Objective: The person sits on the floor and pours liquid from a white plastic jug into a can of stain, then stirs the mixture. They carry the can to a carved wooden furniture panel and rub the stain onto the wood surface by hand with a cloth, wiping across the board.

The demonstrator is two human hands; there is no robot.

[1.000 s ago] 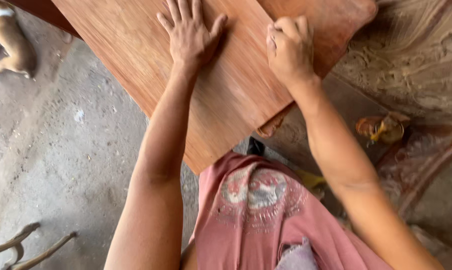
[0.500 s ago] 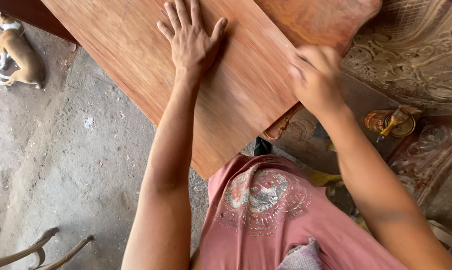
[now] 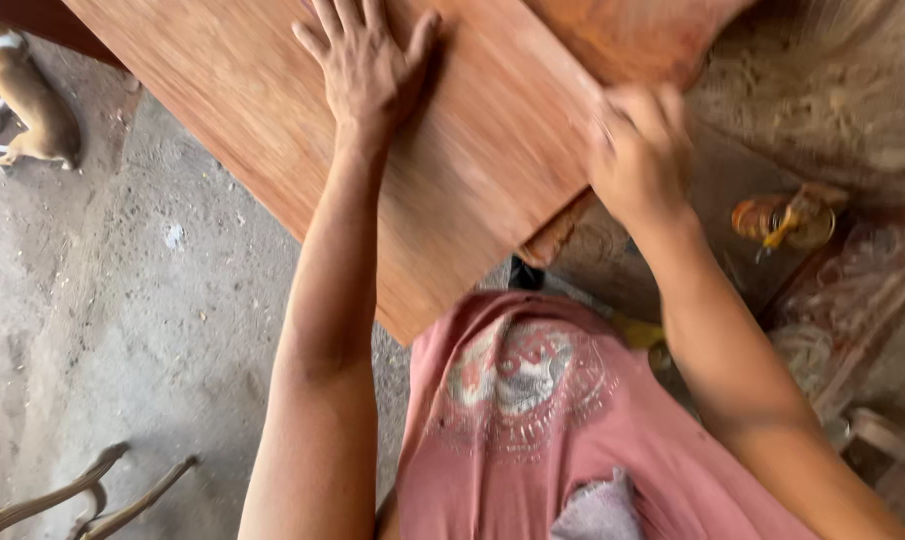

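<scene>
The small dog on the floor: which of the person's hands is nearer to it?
Left. The left hand lies flat on the wooden board, on the side towards the dog; the right hand is at the board's far edge.

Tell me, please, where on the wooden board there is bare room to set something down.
The wooden board is bare between the left hand and the right hand, and from the left hand's wrist down to the board's near corner. Left of the left hand, toward the dog, it is also bare. The right edge is crowded by the right hand and carved wood.
</scene>
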